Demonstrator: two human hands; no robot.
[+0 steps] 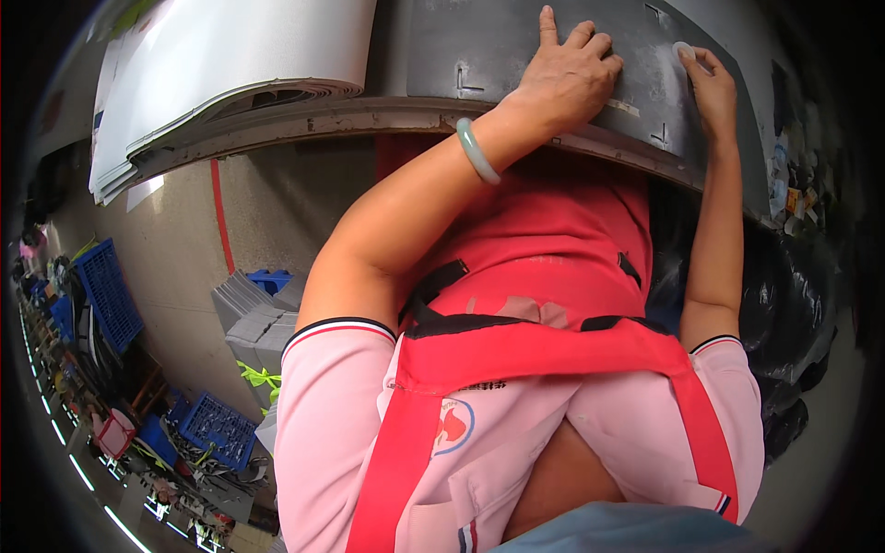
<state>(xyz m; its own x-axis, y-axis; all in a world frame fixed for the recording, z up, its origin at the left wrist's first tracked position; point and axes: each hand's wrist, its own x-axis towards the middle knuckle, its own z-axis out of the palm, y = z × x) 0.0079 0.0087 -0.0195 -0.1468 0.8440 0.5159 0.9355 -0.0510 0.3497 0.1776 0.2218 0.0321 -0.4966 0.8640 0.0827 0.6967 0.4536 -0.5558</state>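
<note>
A dark grey sheet with L-shaped corner marks and pale smudges lies on a worktable. On it rests my left hand, palm down, index finger stretched forward and the other fingers apart and slightly bent, holding nothing. Further right, my right hand is closed, with thumb and fingers pinching a small white rounded piece at the sheet's surface. What that piece is exactly is too small to tell. One of the sheet's marks lies just below the right hand.
A thick stack of large white sheets curls over the worktable edge at the left. Grey folded pieces are stacked below on the floor. Blue plastic crates stand farther left, and black plastic bags lie at the right.
</note>
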